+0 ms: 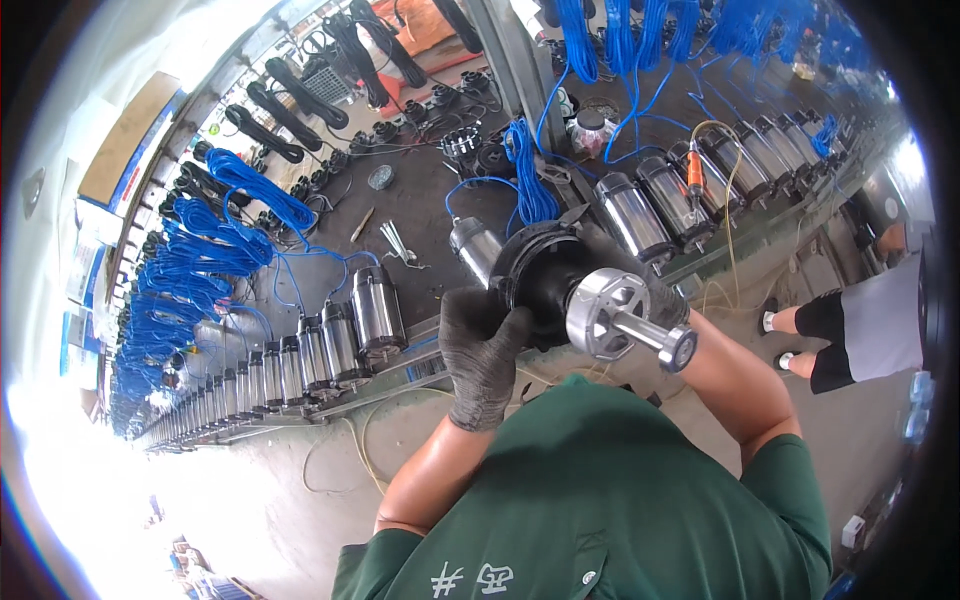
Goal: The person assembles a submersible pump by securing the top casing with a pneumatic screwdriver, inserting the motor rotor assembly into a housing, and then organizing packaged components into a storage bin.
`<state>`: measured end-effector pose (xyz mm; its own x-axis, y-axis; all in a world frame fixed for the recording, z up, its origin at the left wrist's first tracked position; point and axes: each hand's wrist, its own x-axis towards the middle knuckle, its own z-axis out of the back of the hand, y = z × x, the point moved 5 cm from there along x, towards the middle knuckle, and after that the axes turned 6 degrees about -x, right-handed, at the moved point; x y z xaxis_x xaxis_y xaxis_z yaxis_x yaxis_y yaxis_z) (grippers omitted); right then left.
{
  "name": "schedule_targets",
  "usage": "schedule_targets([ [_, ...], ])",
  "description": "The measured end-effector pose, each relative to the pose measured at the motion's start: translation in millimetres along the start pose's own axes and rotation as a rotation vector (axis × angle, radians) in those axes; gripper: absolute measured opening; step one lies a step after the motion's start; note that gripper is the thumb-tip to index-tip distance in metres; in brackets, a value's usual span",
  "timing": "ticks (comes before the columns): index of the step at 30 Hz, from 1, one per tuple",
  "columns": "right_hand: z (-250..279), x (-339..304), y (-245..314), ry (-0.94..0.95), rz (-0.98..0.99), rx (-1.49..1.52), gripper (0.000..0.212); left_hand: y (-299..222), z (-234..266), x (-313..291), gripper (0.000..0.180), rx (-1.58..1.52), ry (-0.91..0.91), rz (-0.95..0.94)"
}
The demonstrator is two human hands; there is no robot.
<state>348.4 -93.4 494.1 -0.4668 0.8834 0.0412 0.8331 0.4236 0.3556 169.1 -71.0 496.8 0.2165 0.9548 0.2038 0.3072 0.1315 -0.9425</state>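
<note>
Both my hands wear dark grey work gloves and are raised in front of my chest. My left hand point(483, 352) is closed on the left rim of a black round housing point(535, 285), its thumb on the near side. A shiny spoked metal wheel with a short shaft point(608, 312) sticks out of the housing toward me. My right hand point(664, 300) wraps the housing's right side, partly behind the wheel; most of its fingers are hidden. Just beyond the housing, a steel cylinder motor point(474, 248) with a blue cable coil point(532, 180) lies on the bench.
Steel motors point(375, 310) line the near edge of the dark bench point(335, 245), with more motors point(635, 215) on the right. Blue cable bundles point(190, 265) fill the left. An orange power screwdriver point(694, 170) hangs at right. Another person point(870, 325) stands farther right.
</note>
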Motion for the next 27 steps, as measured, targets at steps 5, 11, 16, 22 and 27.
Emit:
schedule_targets([
  [5,-3.9,-12.3,18.2,-0.293,0.323,-0.601,0.082,4.0,6.0,14.9,0.029,-0.202,0.030,0.150],
  [11,-21.1,-21.7,11.5,-0.196,0.199,-0.621,0.089,28.5,13.9,27.0,0.034,-0.049,0.161,0.095],
  [16,-16.8,-21.0,11.1,-0.223,0.206,-0.542,0.080,52.0,25.7,24.3,0.042,-0.093,0.193,0.186],
  [22,-6.5,-18.7,2.7,-0.212,0.174,-0.526,0.088,39.2,29.1,23.8,0.055,0.462,0.292,-0.225],
  [27,-10.2,-20.9,2.3,-0.090,0.113,-0.606,0.091,38.7,27.6,30.0,0.054,0.392,0.357,-0.085],
])
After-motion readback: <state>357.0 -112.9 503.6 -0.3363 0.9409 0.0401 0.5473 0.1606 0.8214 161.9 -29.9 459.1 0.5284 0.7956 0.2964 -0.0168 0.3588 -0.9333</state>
